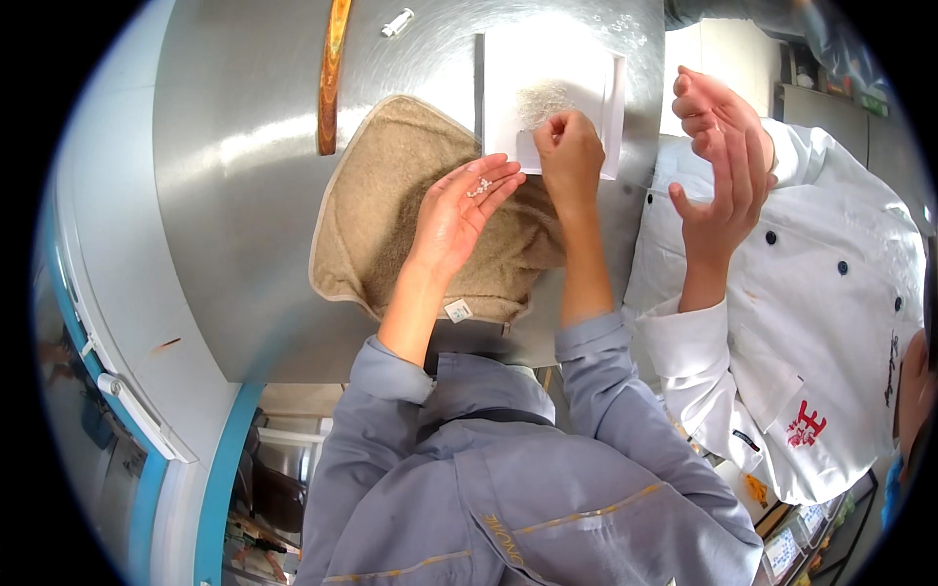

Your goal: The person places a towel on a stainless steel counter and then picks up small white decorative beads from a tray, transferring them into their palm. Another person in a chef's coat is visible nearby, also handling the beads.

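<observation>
My left hand (458, 209) is turned palm up, slightly cupped, and holds a few small white bead-like pieces (480, 188) near the base of the fingers. To its right, my right hand (573, 150) is over the near part of a shallow white tray (506, 146), its fingers curled in. Whether anything is pinched between those fingertips is hidden. A spread of tiny pale pieces (544, 101) lies in the tray just beyond my right hand. Under my left hand lies a beige towel (374, 168), rumpled, with a white tag at its near edge.
A stainless steel table (242, 242) carries all this. A brown wooden strip (333, 80) and a small white plastic piece (398, 23) lie farther back. Clear bits (621, 28) are scattered at the far right. A co-worker in a white jacket (799, 315) stands at right, both hands raised.
</observation>
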Motion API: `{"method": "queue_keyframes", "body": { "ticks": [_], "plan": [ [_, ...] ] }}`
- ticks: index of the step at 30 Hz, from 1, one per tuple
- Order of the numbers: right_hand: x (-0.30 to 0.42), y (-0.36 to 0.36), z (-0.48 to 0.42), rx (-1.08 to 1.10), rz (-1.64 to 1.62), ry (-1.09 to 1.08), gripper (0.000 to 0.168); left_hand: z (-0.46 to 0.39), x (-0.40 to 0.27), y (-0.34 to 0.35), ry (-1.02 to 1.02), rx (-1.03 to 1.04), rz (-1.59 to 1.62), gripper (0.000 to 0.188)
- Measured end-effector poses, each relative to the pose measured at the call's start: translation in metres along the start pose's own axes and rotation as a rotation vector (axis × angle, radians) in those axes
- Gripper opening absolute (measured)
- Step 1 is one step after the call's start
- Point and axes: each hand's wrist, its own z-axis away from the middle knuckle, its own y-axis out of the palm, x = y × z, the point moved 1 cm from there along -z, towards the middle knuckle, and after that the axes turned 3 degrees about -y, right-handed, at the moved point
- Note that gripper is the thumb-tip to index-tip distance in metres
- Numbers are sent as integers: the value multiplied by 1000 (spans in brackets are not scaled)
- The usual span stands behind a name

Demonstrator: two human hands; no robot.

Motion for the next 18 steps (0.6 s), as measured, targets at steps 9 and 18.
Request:
{"method": "queue_keyframes", "body": {
  "ticks": [9,18],
  "plan": [
    [30,-39,38,10,-385,83,8,-3,2,5,4,-2,21,35],
    [16,-20,14,-46,-299,4,10,1,1,6,-4,57,-8,37]
  ]
}}
